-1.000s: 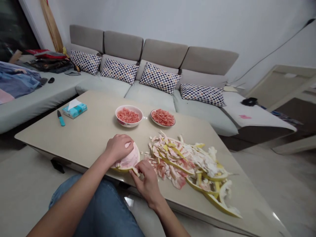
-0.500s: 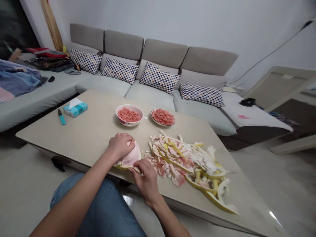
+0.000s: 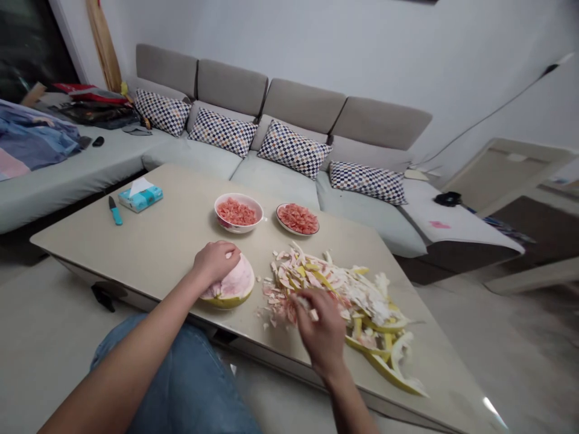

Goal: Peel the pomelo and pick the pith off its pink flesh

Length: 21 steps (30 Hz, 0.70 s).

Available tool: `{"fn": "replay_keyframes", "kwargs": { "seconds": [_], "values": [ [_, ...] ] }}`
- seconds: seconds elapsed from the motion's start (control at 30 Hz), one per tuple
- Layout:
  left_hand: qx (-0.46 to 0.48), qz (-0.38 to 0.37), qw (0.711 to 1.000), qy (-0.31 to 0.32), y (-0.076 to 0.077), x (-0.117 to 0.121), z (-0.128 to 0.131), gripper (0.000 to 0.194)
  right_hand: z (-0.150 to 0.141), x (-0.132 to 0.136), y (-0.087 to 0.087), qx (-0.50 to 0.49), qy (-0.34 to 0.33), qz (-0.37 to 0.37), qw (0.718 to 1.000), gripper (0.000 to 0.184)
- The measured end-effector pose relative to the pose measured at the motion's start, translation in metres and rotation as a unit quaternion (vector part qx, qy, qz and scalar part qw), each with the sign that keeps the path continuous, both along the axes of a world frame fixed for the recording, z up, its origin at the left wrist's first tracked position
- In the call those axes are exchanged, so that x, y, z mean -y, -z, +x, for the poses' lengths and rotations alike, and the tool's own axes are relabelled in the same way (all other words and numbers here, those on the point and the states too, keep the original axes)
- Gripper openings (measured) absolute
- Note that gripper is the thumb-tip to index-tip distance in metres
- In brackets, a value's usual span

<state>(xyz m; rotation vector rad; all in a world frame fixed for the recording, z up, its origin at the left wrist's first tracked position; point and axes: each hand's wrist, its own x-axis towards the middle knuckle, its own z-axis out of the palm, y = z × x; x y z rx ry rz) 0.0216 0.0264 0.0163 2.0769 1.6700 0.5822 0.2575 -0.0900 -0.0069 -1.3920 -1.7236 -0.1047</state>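
My left hand (image 3: 215,261) lies closed over the top of a partly peeled pomelo (image 3: 231,286), pink with a yellow rind at its base, near the front edge of the beige table (image 3: 163,241). My right hand (image 3: 320,330) is over the near side of the pile of peels (image 3: 344,295), fingers pinched on a small white scrap of peel; it is blurred by motion. Two bowls of pink fruit pieces stand behind: a white bowl (image 3: 239,213) and a flatter bowl (image 3: 297,219).
A teal-handled knife (image 3: 114,211) and a blue tissue pack (image 3: 140,197) lie at the table's far left. A grey corner sofa (image 3: 280,175) with checked cushions wraps behind. Clothes (image 3: 31,138) are piled on its left part. My knee in jeans (image 3: 181,386) is under the table edge.
My right hand left the pomelo's lower edge and moved right to the peel pile with a scrap. The left hand stays on the pomelo. The camera shifted slightly.
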Motion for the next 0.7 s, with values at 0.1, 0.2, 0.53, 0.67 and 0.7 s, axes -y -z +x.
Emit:
{"fn": "replay_keyframes", "kwargs": {
  "seconds": [0.1,0.2,0.53,0.67,0.7],
  "values": [
    [0.014,0.012,1.0,-0.007,0.003,0.001,-0.004,0.032,0.049,-0.031,0.008,0.049,0.078,-0.019,0.996,0.016],
    [0.014,0.015,1.0,-0.014,0.004,0.002,-0.002,0.032,0.062,-0.046,0.012,0.111,0.149,-0.022,0.982,0.025],
    [-0.049,0.011,0.998,-0.048,-0.003,0.006,0.015,0.036,-0.06,-0.006,0.026,0.055,-0.134,-0.052,0.988,0.025],
    [-0.051,0.015,0.997,-0.047,-0.001,0.004,0.016,0.036,-0.065,-0.014,0.024,0.136,-0.113,-0.034,0.984,0.018],
    [-0.051,0.016,0.998,-0.045,-0.001,0.004,0.015,0.036,-0.065,-0.016,0.023,0.157,-0.115,-0.035,0.98,0.014]
  ]
}}
